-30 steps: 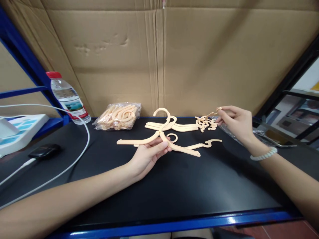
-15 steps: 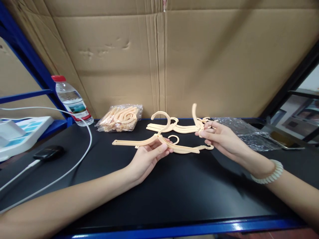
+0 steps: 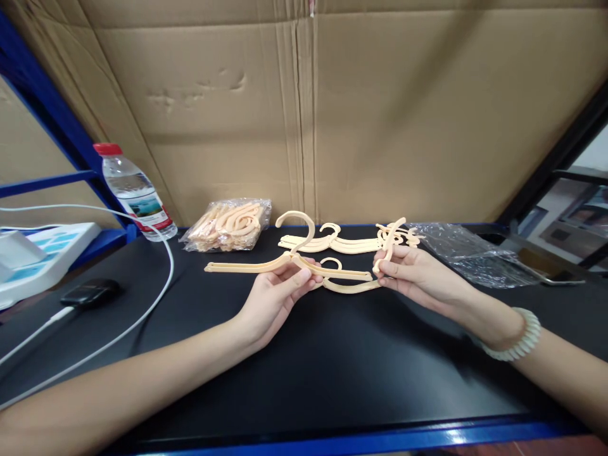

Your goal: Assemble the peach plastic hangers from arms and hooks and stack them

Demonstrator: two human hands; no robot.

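My left hand (image 3: 280, 294) pinches a cream folding clothes hanger (image 3: 247, 267) near its centre, with the arms spread and the hook pointing up. Between the fingers of my right hand (image 3: 418, 275) is a small cream hook piece (image 3: 391, 244), held upright by the right end of that hanger. I cannot tell whether the piece touches the arm. Behind my left hand lies a second cream hanger (image 3: 354, 288) on the table, partly hidden. Farther back rests another hanger (image 3: 354, 246), its hook raised. Several loose cream hooks (image 3: 413, 237) lie just behind my right hand.
A clear bag of cream hanger parts (image 3: 228, 225) stands at the back left, beside a water bottle (image 3: 137, 193). Crumpled clear plastic (image 3: 479, 253) lies at the right. A white cable (image 3: 168, 278) curves across the left side near a black adapter (image 3: 92, 291) and power strip (image 3: 52, 253).
The held hanger has shifted slightly left with my left hand. My right hand has turned the hook piece, whose tip now leans right, and it sits closer to the hanger's arm end.
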